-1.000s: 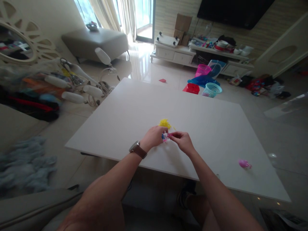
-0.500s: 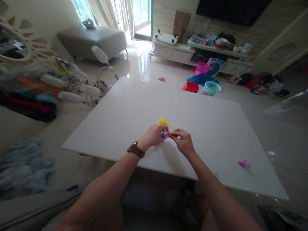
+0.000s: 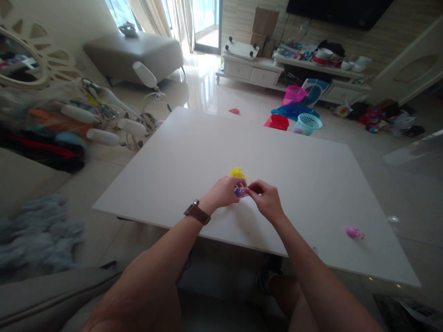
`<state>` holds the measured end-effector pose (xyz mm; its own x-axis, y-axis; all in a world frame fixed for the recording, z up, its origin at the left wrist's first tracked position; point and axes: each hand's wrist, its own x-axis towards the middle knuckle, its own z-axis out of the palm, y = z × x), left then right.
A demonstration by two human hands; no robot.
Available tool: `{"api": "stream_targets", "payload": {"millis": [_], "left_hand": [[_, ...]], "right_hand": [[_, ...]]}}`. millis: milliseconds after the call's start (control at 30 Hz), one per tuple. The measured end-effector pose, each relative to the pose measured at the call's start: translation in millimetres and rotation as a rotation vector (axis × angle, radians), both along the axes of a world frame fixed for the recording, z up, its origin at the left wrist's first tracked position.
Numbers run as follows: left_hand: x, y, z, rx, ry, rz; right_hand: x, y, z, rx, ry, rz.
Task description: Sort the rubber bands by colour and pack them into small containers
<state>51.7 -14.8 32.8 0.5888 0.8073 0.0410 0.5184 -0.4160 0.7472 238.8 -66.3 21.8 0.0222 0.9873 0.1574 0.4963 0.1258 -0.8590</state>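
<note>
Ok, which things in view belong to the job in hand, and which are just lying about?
Likely in the job:
small blue-and-pink piece, held by the left hand and right hand
yellow pile close beyond them

Apparently lying about:
pink object on the right of the table
teal basket, red container beyond it

- Between left hand (image 3: 222,191) and right hand (image 3: 269,201): piece (image 3: 241,191)
- On table (image 3: 194,147), twelve o'clock from there: pile (image 3: 237,172)
- Four o'clock, same table: lone object (image 3: 352,232)
- One o'clock, on floor (image 3: 207,92): baskets (image 3: 304,129)

The small object (image 3: 241,191) is blue and pink — the pile (image 3: 237,173) yellow, tabletop (image 3: 294,166) white.
</note>
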Motion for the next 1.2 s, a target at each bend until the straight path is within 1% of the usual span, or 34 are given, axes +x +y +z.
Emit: {"api": "stream_targets", "payload": {"millis": [133,267,333,400,467,533,600,667,733,767,800,867,967,1067,1200], "left_hand": [[1,1,1.3,-0.039,-0.081,0.015],[2,3,2.5,-0.071,-0.135,0.026],[1,3,4.1,-0.08,-0.158,0.049],[0,4,6.5,-0.081,-0.189,0.075],[-1,4,9.2,-0.072,-0.228,0.094],[-2,3,11.1,-0.044,-0.264,0.117],[-1,3,12.2,-0.001,-0.284,0.151],[-1,4,13.3,0.038,-0.296,0.213],[-4,6,14.9,0.075,-0.31,0.307],[-5,8,15.9,0.094,-0.316,0.362],[-7,10,16.8,0.112,-0.321,0.412],[-11,12,17.8,0.135,-0.319,0.465],[-14,12,17.4,0.135,-0.303,0.446],[-16,10,16.8,0.12,-0.295,0.419],[-20,11,17.0,0.121,-0.284,0.437]], "right_hand": [[-1,-2,5,0.058,0.015,-0.005],[-2,-5,11,0.198,-0.004,0.022],[-2,-6,15,0.287,-0.015,-0.025],[-2,-7,19,0.341,-0.021,-0.082],[0,-6,21,0.357,-0.02,-0.106],[3,-4,19,0.354,-0.022,-0.133],[7,-1,11,0.286,-0.054,-0.161],[10,4,-4,0.107,-0.138,-0.124],[10,7,-23,-0.127,-0.256,-0.029],[8,8,-33,-0.209,-0.302,0.013],[6,8,-42,-0.25,-0.335,0.041],[-1,8,-57,-0.243,-0.376,0.091],[-12,8,-70,-0.163,-0.425,0.125],[-19,10,-73,-0.147,-0.456,0.133],[-23,12,-72,-0.178,-0.498,0.143]]}}
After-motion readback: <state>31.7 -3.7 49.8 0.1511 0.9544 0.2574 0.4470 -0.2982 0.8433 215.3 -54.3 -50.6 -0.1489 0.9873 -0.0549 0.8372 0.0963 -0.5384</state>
